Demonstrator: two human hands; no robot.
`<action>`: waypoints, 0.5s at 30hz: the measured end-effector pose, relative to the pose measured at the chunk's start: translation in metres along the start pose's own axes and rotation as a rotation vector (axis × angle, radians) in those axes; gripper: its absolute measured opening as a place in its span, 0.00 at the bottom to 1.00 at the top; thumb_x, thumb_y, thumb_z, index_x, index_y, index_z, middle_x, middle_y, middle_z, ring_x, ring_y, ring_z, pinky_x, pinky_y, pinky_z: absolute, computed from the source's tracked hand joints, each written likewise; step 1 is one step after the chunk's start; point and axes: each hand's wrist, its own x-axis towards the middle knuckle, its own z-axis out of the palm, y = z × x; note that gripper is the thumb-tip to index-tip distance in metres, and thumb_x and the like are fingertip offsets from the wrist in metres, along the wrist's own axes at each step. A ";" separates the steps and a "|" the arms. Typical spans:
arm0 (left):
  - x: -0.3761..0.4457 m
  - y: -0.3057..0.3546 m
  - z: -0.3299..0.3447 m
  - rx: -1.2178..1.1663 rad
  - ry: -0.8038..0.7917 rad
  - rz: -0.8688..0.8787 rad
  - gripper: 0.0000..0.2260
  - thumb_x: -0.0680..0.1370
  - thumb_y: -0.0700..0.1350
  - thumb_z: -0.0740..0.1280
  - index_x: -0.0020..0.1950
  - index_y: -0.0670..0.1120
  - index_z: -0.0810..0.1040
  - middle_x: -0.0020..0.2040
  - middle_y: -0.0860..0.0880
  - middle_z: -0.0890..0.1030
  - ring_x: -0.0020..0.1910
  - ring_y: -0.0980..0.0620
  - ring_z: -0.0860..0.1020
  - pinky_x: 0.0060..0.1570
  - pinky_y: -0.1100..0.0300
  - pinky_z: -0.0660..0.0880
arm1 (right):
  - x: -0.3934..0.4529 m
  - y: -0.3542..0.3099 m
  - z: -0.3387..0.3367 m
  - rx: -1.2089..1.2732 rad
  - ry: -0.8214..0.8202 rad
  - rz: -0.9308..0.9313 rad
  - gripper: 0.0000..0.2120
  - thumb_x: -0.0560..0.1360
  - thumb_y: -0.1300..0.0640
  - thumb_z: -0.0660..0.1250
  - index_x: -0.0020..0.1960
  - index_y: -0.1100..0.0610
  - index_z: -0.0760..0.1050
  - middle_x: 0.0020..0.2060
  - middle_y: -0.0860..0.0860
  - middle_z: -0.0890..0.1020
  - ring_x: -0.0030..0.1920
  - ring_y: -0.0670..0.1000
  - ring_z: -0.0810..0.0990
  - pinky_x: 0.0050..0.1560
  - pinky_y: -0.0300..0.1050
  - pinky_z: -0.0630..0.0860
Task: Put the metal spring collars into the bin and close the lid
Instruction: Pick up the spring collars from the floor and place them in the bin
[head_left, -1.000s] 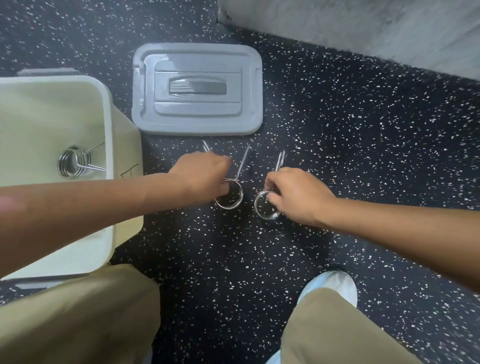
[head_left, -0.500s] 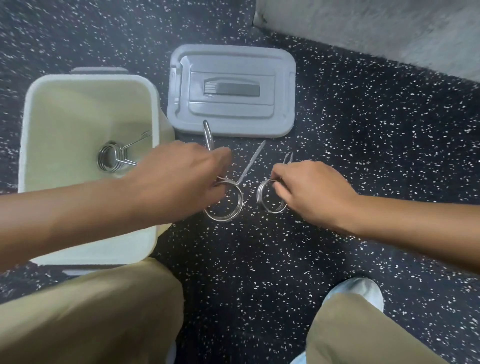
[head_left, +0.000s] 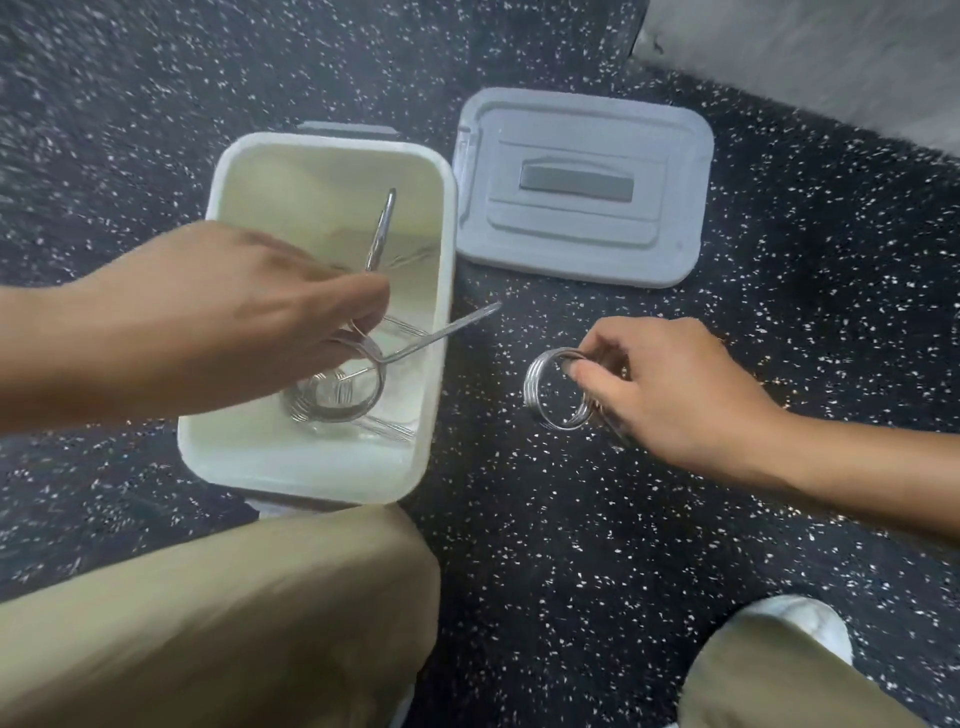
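A cream open bin (head_left: 436, 332) stands on the speckled floor. Its grey lid (head_left: 582, 187) lies flat to the right of it, handle up. My left hand (head_left: 228, 317) grips a metal spring collar (head_left: 382, 358) over the bin's mouth, one handle sticking up and the other reaching past the right rim. Another collar (head_left: 317, 402) lies on the bin's bottom, partly blurred behind the held one. To the right of the bin, just above the floor, my right hand (head_left: 670, 395) pinches a third collar (head_left: 540, 395) by its coil.
My knees in tan trousers (head_left: 218, 623) fill the foreground, with a white shoe (head_left: 800, 623) at the lower right. A pale concrete wall base (head_left: 831, 57) runs along the top right. Dark speckled floor (head_left: 545, 545) surrounds everything.
My left hand has lifted its collar off the floor and carried it left over the bin. My right hand has picked its collar up slightly. The view has shifted left.
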 end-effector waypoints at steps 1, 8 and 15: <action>-0.006 -0.005 0.001 0.000 0.007 -0.029 0.12 0.79 0.57 0.55 0.49 0.50 0.72 0.34 0.52 0.79 0.27 0.43 0.76 0.23 0.54 0.75 | 0.001 -0.005 0.001 0.009 -0.005 -0.005 0.09 0.79 0.46 0.65 0.44 0.48 0.78 0.30 0.45 0.84 0.32 0.42 0.81 0.41 0.48 0.80; -0.032 -0.029 0.016 -0.044 -0.103 -0.115 0.04 0.78 0.47 0.65 0.49 0.54 0.71 0.39 0.57 0.79 0.23 0.58 0.70 0.22 0.64 0.67 | 0.017 -0.026 0.003 0.019 -0.010 -0.010 0.09 0.79 0.46 0.66 0.43 0.48 0.79 0.32 0.47 0.85 0.30 0.44 0.82 0.41 0.51 0.81; -0.035 -0.031 0.065 0.006 -0.352 -0.159 0.27 0.77 0.34 0.58 0.72 0.51 0.52 0.41 0.48 0.79 0.36 0.45 0.77 0.33 0.54 0.76 | 0.036 -0.042 -0.001 0.105 0.011 0.031 0.08 0.79 0.48 0.67 0.44 0.49 0.80 0.29 0.46 0.85 0.27 0.45 0.83 0.41 0.50 0.81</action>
